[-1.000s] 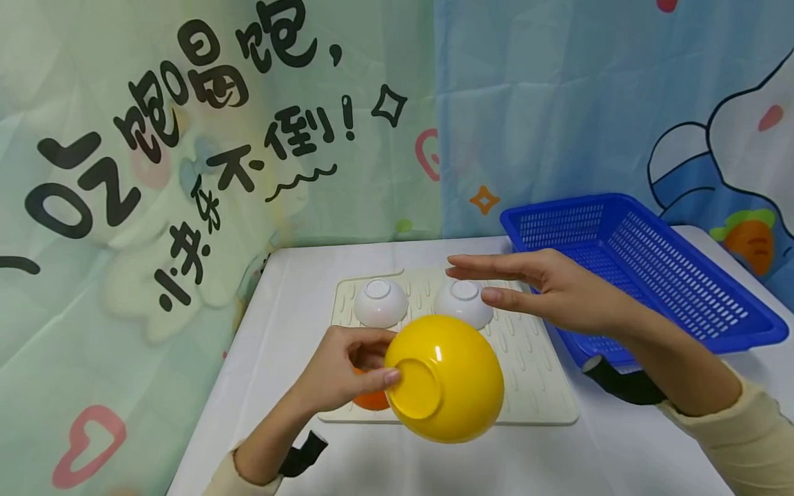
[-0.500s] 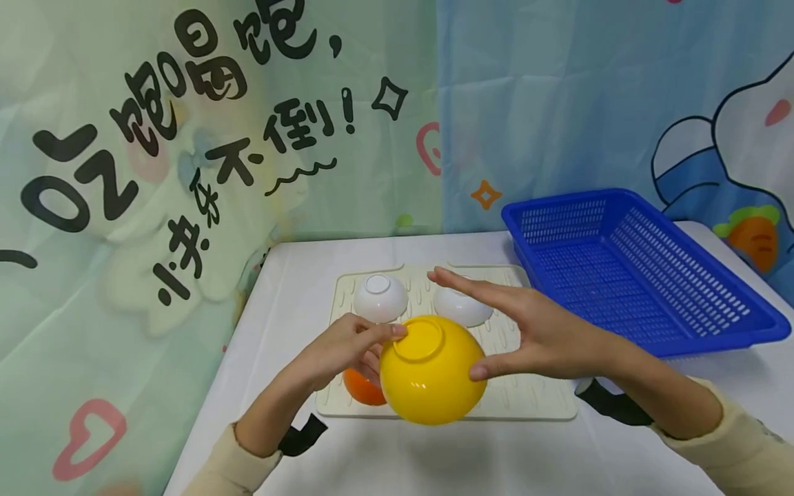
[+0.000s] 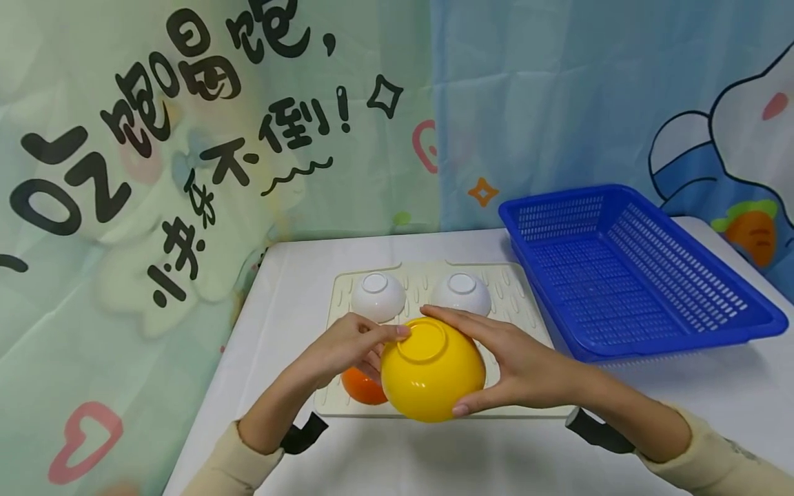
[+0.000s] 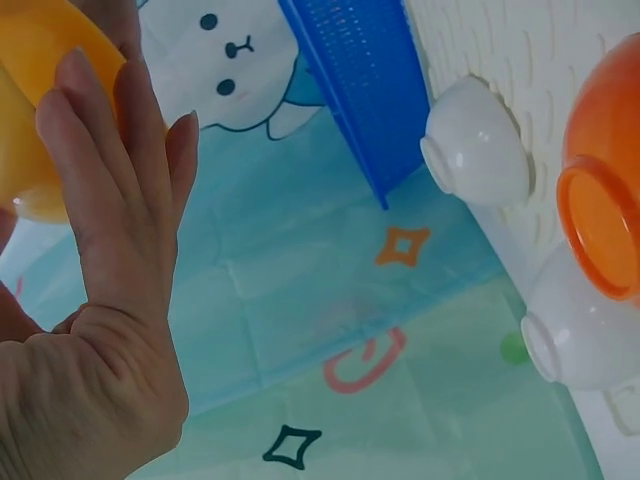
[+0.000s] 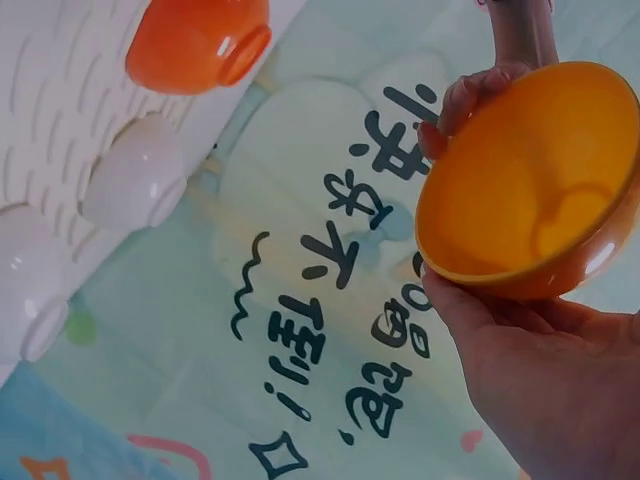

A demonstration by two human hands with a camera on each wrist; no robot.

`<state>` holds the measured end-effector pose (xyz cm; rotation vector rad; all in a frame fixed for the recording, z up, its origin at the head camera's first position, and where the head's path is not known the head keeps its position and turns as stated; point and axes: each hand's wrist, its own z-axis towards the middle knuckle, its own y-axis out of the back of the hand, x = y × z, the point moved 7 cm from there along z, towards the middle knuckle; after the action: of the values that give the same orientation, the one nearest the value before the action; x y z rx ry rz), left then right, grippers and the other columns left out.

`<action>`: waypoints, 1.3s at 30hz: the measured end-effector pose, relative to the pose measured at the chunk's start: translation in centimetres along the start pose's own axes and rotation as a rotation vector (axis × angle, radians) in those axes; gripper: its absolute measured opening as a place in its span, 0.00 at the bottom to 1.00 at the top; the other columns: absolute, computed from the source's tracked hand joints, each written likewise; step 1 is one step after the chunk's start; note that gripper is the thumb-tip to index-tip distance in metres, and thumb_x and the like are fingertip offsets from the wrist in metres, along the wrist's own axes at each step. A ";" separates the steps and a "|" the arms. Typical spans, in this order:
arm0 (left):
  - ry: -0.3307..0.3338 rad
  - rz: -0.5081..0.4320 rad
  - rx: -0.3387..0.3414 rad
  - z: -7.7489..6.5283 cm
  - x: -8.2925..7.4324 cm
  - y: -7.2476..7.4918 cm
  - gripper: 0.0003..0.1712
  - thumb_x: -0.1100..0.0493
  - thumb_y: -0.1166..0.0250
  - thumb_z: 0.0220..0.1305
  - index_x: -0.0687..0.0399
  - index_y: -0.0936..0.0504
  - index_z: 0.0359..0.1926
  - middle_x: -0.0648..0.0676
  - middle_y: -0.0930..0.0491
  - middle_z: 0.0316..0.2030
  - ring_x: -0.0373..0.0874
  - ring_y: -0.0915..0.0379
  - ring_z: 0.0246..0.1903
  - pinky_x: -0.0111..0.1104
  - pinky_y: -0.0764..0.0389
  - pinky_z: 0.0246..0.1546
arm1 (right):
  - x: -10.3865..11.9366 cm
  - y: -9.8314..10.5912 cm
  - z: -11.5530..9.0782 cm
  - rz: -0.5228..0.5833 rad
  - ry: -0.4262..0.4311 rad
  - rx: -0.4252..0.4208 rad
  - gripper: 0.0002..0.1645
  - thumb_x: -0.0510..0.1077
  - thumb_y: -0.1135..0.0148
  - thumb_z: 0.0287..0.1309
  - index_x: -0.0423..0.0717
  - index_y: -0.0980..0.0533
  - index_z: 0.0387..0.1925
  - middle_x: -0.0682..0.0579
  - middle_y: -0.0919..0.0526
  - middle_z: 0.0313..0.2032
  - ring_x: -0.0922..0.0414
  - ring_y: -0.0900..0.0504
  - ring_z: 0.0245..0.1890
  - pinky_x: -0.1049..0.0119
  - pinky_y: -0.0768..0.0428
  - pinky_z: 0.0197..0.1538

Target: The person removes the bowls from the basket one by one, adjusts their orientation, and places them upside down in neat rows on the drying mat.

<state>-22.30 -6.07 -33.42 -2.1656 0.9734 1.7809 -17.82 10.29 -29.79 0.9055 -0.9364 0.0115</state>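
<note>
A glossy yellow bowl (image 3: 434,386) is held bottom up above the front of the table, its base ring tilted toward me. My left hand (image 3: 347,346) grips it on the left, thumb over the base ring and fingers behind the wall. On the other side, my right hand (image 3: 521,362) spans the bowl, fingers along the top and thumb low on the front. The right wrist view looks into the bowl's hollow inside (image 5: 530,190). Partly behind the left hand, an orange bowl (image 3: 362,388) sits upside down. Two white bowls, left (image 3: 378,303) and right (image 3: 466,303), stand inverted farther back.
The inverted bowls stand on a cream ridged mat (image 3: 517,296). To the right of the mat is a blue perforated plastic basket (image 3: 676,251). A printed curtain (image 3: 347,207) hangs behind and left of the white-covered table (image 3: 298,269).
My right hand came down and left from above the mat and now grips the yellow bowl's right side. The left hand has tilted the bowl, bringing its base ring to the top.
</note>
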 end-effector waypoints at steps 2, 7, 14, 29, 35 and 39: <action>0.009 0.010 -0.005 0.1 0.2 0.0 0.25 0.45 0.41 0.61 0.68 0.19 0.33 0.55 0.20 0.23 0.48 0.20 0.21 0.37 0.17 0.28 | -0.2 -0.1 -0.1 -0.001 -0.002 -0.013 0.54 0.55 0.27 0.43 0.55 0.45 0.69 0.56 0.36 0.64 0.55 0.34 0.60 0.46 0.30 0.56; 0.011 0.025 -0.014 0.5 0.5 -0.2 0.26 0.44 0.40 0.60 0.67 0.18 0.32 0.55 0.19 0.23 0.48 0.20 0.22 0.37 0.17 0.28 | -0.7 -0.2 -0.5 -0.010 0.007 -0.072 0.53 0.56 0.26 0.40 0.53 0.41 0.67 0.54 0.35 0.63 0.54 0.33 0.60 0.44 0.30 0.55; -0.008 0.107 -0.109 1.5 0.2 -0.8 0.24 0.41 0.38 0.56 0.58 0.15 0.37 0.52 0.18 0.27 0.47 0.20 0.22 0.34 0.19 0.26 | -1.6 0.2 -1.5 -0.060 0.043 -0.183 0.56 0.56 0.23 0.34 0.50 0.39 0.66 0.53 0.34 0.62 0.55 0.34 0.61 0.48 0.31 0.57; -0.703 0.543 -0.191 1.2 -2.5 -4.4 0.53 0.37 0.39 0.56 0.46 0.59 0.72 0.50 0.54 0.70 0.43 0.55 0.68 0.44 0.42 0.63 | -3.8 2.5 -3.8 -0.130 0.045 -0.403 0.60 0.43 0.18 0.25 0.43 0.38 0.65 0.48 0.35 0.63 0.55 0.34 0.62 0.69 0.36 0.62; -0.801 0.580 -0.134 1.5 -1.8 -5.7 0.67 0.49 0.25 0.44 0.51 0.64 0.72 0.53 0.59 0.71 0.46 0.59 0.69 0.41 0.43 0.63 | -4.2 2.5 -4.2 -0.143 0.042 -0.425 0.59 0.43 0.18 0.26 0.43 0.38 0.65 0.46 0.34 0.63 0.55 0.33 0.61 0.72 0.35 0.60; -0.827 0.579 -0.129 1.7 -1.4 -6.1 0.65 0.50 0.25 0.45 0.54 0.62 0.72 0.54 0.56 0.71 0.46 0.57 0.68 0.39 0.42 0.63 | -4.4 2.4 -4.4 -0.146 0.018 -0.424 0.59 0.44 0.18 0.27 0.44 0.38 0.65 0.47 0.35 0.63 0.56 0.33 0.61 0.73 0.35 0.60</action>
<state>-20.30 0.05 -34.17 -0.9869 1.3103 2.6921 -18.38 16.40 -32.49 0.5756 -0.8129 -0.2932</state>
